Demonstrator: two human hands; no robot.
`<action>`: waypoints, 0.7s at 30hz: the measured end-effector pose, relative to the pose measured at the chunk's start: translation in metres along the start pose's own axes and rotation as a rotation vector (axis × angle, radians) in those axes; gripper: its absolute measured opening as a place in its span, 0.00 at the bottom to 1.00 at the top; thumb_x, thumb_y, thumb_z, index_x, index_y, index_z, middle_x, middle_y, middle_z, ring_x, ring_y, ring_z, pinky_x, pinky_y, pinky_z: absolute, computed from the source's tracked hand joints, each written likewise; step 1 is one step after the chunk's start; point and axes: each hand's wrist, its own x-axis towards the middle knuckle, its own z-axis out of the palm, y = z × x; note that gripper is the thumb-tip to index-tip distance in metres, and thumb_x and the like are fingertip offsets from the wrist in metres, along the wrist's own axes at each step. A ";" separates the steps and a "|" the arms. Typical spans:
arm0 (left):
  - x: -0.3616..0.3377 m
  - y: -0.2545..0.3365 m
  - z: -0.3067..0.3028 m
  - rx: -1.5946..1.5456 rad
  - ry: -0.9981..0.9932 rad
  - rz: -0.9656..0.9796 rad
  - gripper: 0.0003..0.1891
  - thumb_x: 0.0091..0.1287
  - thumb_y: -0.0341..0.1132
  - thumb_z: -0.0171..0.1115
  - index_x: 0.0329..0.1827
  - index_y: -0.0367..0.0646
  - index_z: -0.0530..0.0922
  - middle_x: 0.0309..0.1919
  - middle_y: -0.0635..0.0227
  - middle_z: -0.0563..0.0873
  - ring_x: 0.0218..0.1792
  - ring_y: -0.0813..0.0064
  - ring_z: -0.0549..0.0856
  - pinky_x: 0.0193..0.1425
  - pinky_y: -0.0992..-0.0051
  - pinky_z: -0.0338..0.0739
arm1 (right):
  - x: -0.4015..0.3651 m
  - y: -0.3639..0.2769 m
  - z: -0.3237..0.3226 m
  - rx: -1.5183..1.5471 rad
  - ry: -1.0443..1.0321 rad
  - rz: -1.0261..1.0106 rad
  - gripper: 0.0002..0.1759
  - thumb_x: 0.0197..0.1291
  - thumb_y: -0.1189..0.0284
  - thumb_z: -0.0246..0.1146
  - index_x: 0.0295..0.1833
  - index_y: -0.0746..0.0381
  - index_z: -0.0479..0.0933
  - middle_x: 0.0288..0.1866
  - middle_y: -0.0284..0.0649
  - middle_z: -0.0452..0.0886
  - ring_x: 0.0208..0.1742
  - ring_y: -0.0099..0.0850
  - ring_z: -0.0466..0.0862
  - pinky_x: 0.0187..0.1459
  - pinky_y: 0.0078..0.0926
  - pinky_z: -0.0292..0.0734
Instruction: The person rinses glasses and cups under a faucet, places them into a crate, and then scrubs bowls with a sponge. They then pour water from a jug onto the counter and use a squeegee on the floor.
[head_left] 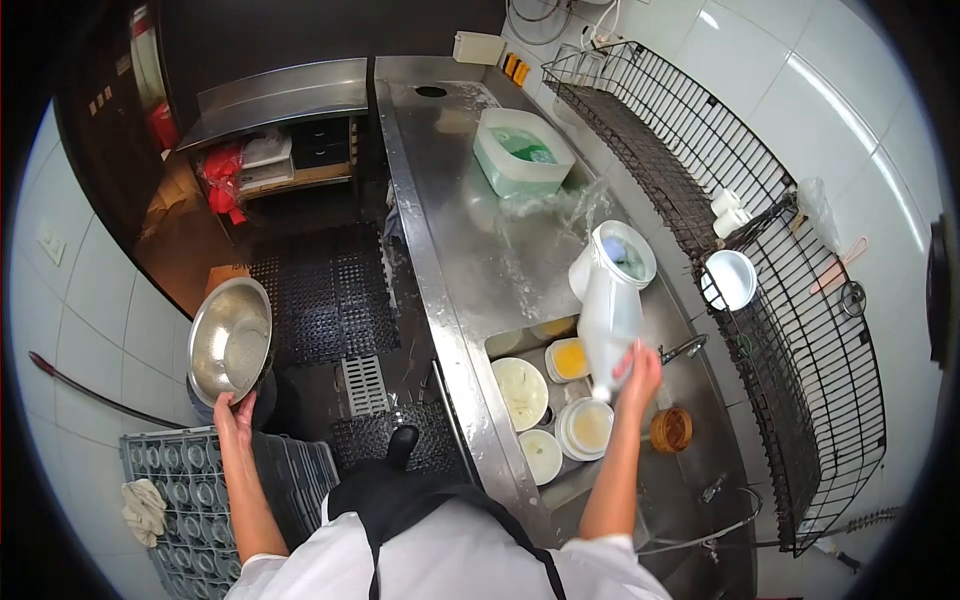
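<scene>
Pitcher [610,310] seemingly flinging water [560,205]; bowl [230,340] held.

The jug [605,310] is above the sink [515,342], set in the counter [470,230]; tub [520,150] behind, wire rack [800,380] right, crate [185,500] left.

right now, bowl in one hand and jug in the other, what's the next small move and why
Probably lower the metal bowl onto the grey rack just below it. The left hand grips only its rim, while the right hand is busy tipping the white jug, water splashing over the counter.
</scene>
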 end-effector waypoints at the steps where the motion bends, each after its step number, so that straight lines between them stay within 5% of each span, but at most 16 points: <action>1: 0.000 0.000 -0.003 -0.002 0.006 -0.012 0.20 0.58 0.25 0.57 0.54 0.26 0.72 0.47 0.46 0.81 0.46 0.50 0.85 0.56 0.53 0.86 | -0.022 0.013 -0.031 -0.074 0.051 -0.009 0.11 0.68 0.67 0.63 0.35 0.62 0.75 0.23 0.30 0.72 0.20 0.19 0.70 0.20 0.18 0.65; 3: 0.004 -0.002 -0.013 -0.013 0.014 -0.017 0.20 0.58 0.25 0.56 0.54 0.25 0.71 0.47 0.46 0.81 0.46 0.50 0.85 0.56 0.53 0.86 | -0.076 0.048 -0.112 -0.274 0.149 0.052 0.13 0.68 0.67 0.63 0.32 0.62 0.73 0.24 0.28 0.72 0.22 0.18 0.67 0.23 0.19 0.63; 5: -0.001 -0.005 -0.017 -0.025 0.023 -0.008 0.20 0.58 0.24 0.55 0.54 0.25 0.71 0.47 0.45 0.81 0.46 0.49 0.85 0.56 0.53 0.86 | -0.137 0.081 -0.181 -0.578 0.388 -0.118 0.22 0.66 0.61 0.66 0.28 0.67 0.71 0.20 0.35 0.70 0.25 0.27 0.66 0.29 0.34 0.66; 7: -0.011 -0.004 -0.012 -0.036 0.033 0.017 0.20 0.59 0.24 0.54 0.54 0.24 0.70 0.48 0.45 0.81 0.46 0.49 0.85 0.56 0.52 0.86 | -0.201 0.100 -0.253 -0.989 0.552 0.114 0.29 0.63 0.53 0.67 0.27 0.70 0.75 0.22 0.50 0.76 0.24 0.39 0.71 0.32 0.45 0.68; 10: -0.013 -0.005 -0.013 -0.016 0.022 0.019 0.20 0.59 0.25 0.53 0.55 0.23 0.69 0.48 0.44 0.81 0.48 0.48 0.85 0.56 0.52 0.86 | -0.272 0.138 -0.337 -1.291 0.719 0.285 0.26 0.58 0.54 0.67 0.30 0.71 0.80 0.30 0.56 0.83 0.30 0.51 0.82 0.34 0.53 0.71; 13: -0.015 -0.003 -0.010 -0.004 -0.028 -0.022 0.21 0.60 0.25 0.54 0.57 0.25 0.68 0.53 0.46 0.78 0.51 0.48 0.83 0.58 0.52 0.85 | -0.303 0.155 -0.360 -1.585 0.414 0.440 0.24 0.52 0.55 0.70 0.30 0.71 0.82 0.31 0.54 0.85 0.35 0.53 0.85 0.38 0.52 0.76; 16: -0.032 0.002 0.002 0.015 -0.077 -0.036 0.22 0.59 0.25 0.54 0.58 0.26 0.68 0.55 0.47 0.76 0.53 0.48 0.81 0.58 0.53 0.85 | -0.329 0.236 -0.400 -1.597 0.055 0.579 0.24 0.47 0.56 0.72 0.32 0.70 0.83 0.31 0.51 0.86 0.37 0.51 0.87 0.41 0.47 0.81; 19: -0.050 0.004 0.008 0.069 -0.114 0.023 0.20 0.60 0.25 0.54 0.55 0.21 0.69 0.51 0.42 0.78 0.51 0.45 0.83 0.56 0.50 0.85 | -0.302 0.278 -0.392 -1.483 -0.232 1.038 0.28 0.45 0.55 0.73 0.42 0.69 0.83 0.38 0.50 0.87 0.40 0.49 0.87 0.45 0.47 0.81; 21: -0.056 0.008 0.008 0.105 -0.144 -0.004 0.21 0.60 0.26 0.54 0.55 0.22 0.69 0.51 0.43 0.78 0.51 0.46 0.83 0.56 0.51 0.85 | -0.292 0.309 -0.373 -1.266 -0.038 1.093 0.25 0.53 0.57 0.67 0.42 0.71 0.81 0.40 0.51 0.86 0.37 0.48 0.86 0.43 0.43 0.82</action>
